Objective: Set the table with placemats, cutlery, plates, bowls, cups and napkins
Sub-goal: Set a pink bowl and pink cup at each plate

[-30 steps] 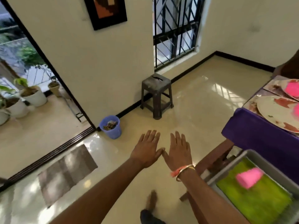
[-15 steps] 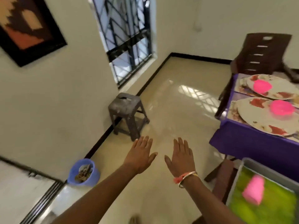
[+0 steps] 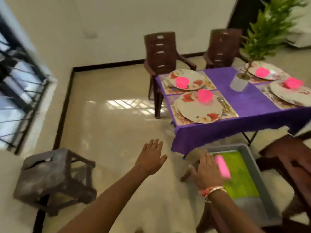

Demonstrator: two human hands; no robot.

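Left hand (image 3: 150,158): grip released, fingers spread, empty, over floor. Right hand (image 3: 207,172): grip released, palm down, holding nothing, at near-left edge of grey tray (image 3: 262,180). Pink cup (image 3: 223,166) lies in tray on green liner, just beside right fingers (contact unclear, blurred). Table (image 3: 235,98): four placemats, each with plate and pink bowl. No legible writing.

Both hands (image 3: 152,158) outstretched, empty, fingers spread
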